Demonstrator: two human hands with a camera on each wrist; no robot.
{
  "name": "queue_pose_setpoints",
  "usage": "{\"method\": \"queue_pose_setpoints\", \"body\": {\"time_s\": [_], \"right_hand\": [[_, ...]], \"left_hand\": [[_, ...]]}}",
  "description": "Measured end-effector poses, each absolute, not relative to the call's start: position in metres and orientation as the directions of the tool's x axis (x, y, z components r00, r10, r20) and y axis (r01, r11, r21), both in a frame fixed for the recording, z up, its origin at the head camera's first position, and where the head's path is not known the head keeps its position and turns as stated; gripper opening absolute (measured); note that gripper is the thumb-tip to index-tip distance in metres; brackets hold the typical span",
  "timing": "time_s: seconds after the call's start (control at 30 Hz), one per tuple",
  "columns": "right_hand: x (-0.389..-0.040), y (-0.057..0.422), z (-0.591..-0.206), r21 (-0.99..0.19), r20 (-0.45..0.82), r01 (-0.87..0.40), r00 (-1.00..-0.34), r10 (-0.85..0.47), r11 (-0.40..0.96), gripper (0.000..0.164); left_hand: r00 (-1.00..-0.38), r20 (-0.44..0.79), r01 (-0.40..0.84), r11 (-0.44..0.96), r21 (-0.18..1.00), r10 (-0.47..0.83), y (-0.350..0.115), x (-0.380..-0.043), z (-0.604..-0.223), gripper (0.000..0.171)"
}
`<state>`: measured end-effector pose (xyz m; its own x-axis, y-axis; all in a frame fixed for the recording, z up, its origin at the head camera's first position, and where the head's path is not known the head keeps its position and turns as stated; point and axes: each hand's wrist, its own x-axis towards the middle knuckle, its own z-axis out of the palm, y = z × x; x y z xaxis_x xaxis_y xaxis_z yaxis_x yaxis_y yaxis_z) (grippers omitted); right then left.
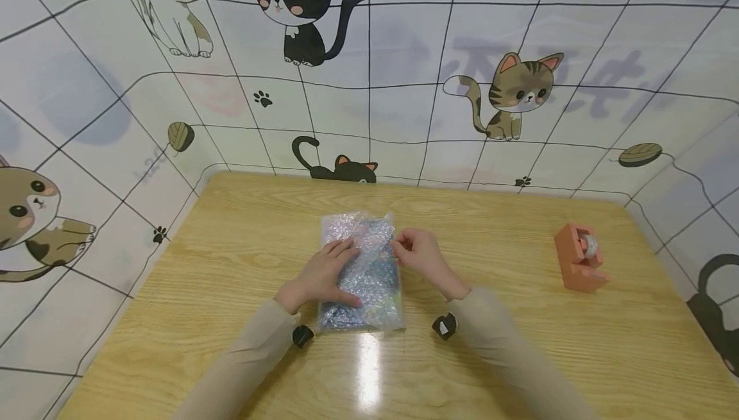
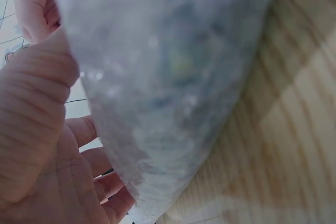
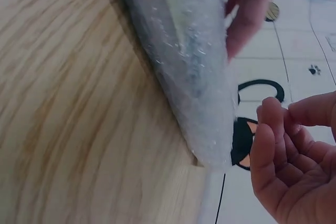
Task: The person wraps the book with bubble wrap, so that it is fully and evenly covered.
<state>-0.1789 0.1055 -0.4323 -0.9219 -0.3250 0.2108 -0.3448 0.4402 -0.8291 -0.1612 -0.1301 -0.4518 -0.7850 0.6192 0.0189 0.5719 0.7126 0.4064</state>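
A flat, rectangular package in clear bubble wrap lies on the table, with blue and greenish colours showing through the plastic. My left hand rests on its left side, fingers spread and thumb across the wrap. In the left wrist view the same fingers touch the wrap's edge. Beside the package's upper right edge is my right hand, thumb and fingertips together. The right wrist view shows these curled fingers a little apart from the wrap; nothing is visible between them, though something thin and clear could be hidden.
An orange tape dispenser with a roll in it stands at the right of the wooden table. Behind and at the sides hangs a cat-patterned sheet, meeting the table's far edge. Each wrist carries a small black device.
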Motion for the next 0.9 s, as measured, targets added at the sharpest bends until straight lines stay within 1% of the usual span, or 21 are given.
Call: {"method": "queue_pose_setpoints", "body": {"time_s": [0.07,0.13,0.2,0.3,0.4,0.57,0.67,0.9], "right_hand": [[-0.179,0.099,-0.433,-0.754,0.274,-0.424,-0.897,-0.346,0.502,0.013],[-0.18,0.093,-0.434,-0.687,0.299,-0.466,-0.88,-0.368,0.557,0.014],[-0.18,0.088,-0.434,-0.627,0.3,-0.491,-0.869,-0.395,0.604,0.015],[-0.179,0.081,-0.435,-0.569,0.281,-0.511,-0.857,-0.432,0.644,0.018],[-0.178,0.076,-0.436,-0.533,0.275,-0.527,-0.848,-0.454,0.662,0.021],[-0.178,0.071,-0.44,-0.472,0.282,-0.552,-0.833,-0.476,0.687,0.022],[-0.178,0.069,-0.442,-0.424,0.291,-0.578,-0.816,-0.5,0.697,0.024],[-0.178,0.066,-0.445,-0.326,0.353,-0.663,-0.747,-0.563,0.675,0.026]], "left_hand": [[-0.784,0.024,0.575,0.712,0.403,0.62,-0.13,-0.161,-0.452,0.098],[-0.784,0.027,0.576,0.711,0.403,0.62,-0.129,-0.161,-0.451,0.099],[-0.786,0.029,0.573,0.711,0.407,0.617,-0.129,-0.16,-0.451,0.102],[-0.792,0.04,0.566,0.709,0.422,0.609,-0.129,-0.159,-0.45,0.109],[-0.796,0.06,0.563,0.7,0.439,0.603,-0.13,-0.159,-0.451,0.114],[-0.794,0.065,0.561,0.689,0.459,0.604,-0.129,-0.161,-0.453,0.114],[-0.792,0.062,0.56,0.683,0.469,0.607,-0.129,-0.161,-0.454,0.11],[-0.786,0.041,0.564,0.688,0.457,0.617,-0.13,-0.16,-0.454,0.1]]}}
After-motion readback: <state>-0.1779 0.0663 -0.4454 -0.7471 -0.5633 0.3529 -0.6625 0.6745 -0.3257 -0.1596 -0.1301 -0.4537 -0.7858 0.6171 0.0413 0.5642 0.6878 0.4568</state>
